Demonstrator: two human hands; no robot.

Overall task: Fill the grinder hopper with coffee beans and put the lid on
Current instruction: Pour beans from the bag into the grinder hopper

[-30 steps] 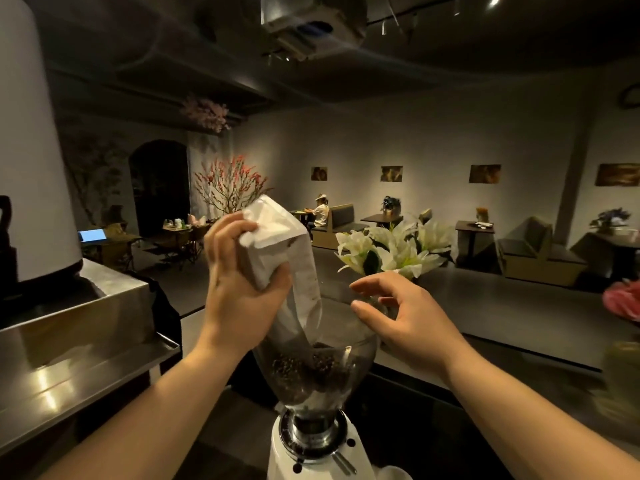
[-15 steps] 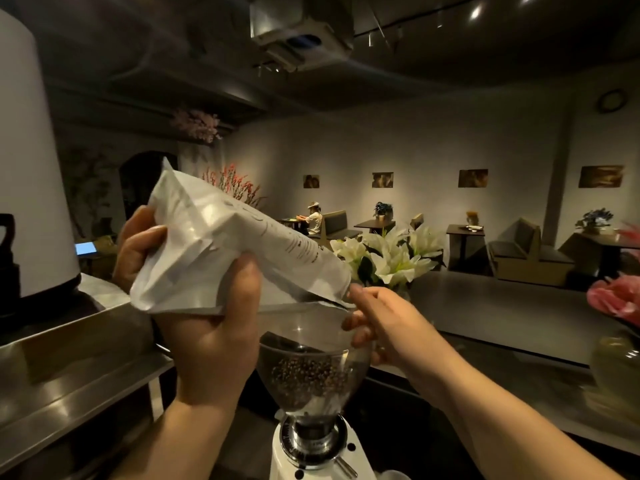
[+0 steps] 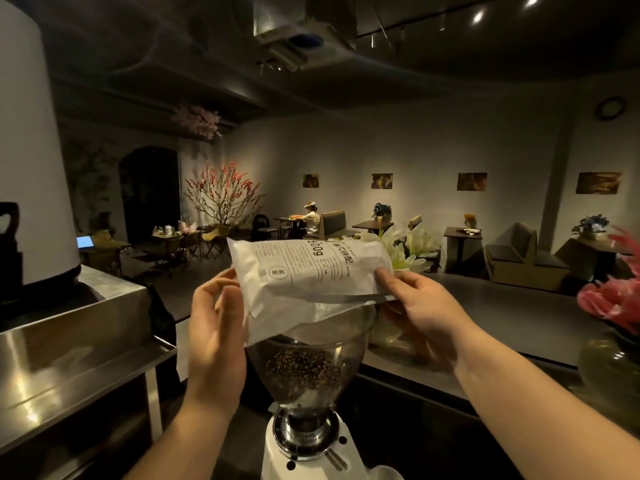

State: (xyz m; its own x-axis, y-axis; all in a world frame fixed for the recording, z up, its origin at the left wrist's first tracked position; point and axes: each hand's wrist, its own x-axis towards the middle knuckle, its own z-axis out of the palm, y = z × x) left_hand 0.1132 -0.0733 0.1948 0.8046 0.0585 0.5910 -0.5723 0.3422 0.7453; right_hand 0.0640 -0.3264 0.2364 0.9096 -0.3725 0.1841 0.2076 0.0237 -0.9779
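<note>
Both hands hold a white coffee bag (image 3: 311, 271) lying on its side above the grinder: the left hand (image 3: 214, 327) grips the bag's left end, thumb in front and fingers curled behind, and the right hand (image 3: 422, 306) pinches its right end between thumb and fingers. After that grip, the largest thing is the steel machine housing (image 3: 79, 344) along the left side, with a white column (image 3: 31, 143) rising behind it. A dark worktop (image 3: 519, 313) runs across the right, its far edge toward the café room, where a seated person (image 3: 311, 216) is at a table well apart. At the worktop's right edge stands a glass vase with pink flowers (image 3: 609, 303); white lilies (image 3: 412, 251) sit behind the bag. The white grinder (image 3: 304, 455) stands at the bottom centre, its clear hopper (image 3: 346, 348) open at the top, directly beneath the bag, whose lower fold touches the rim. Coffee beans (image 3: 304, 368) fill the hopper's lower part. I cannot see a lid.
</note>
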